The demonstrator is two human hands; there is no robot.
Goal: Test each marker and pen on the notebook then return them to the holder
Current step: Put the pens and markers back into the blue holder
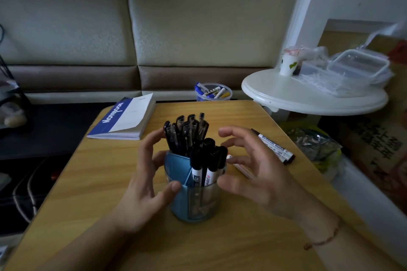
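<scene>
A blue and clear round holder [193, 202] stands mid-table, packed with several black pens [187, 132] and white-bodied markers [203, 174]. My left hand [143, 185] curves around the holder's left side, thumb touching its rim. On the holder's right, my right hand [253, 171] hovers with fingers spread and loosely bent, holding nothing. Two whiteboard markers [275, 146] lie on the table behind my right hand. A pen with an orange tip [240, 167] lies under that hand. The closed blue and white notebook [124, 117] sits at the table's far left.
The wooden table [220, 248] ends near the sofa back. A clear cup of blue and yellow markers [213, 92] stands beyond its far edge. A white round side table [308, 94] with plastic containers and a cup is at right. A green bag [315, 145] lies beside the table.
</scene>
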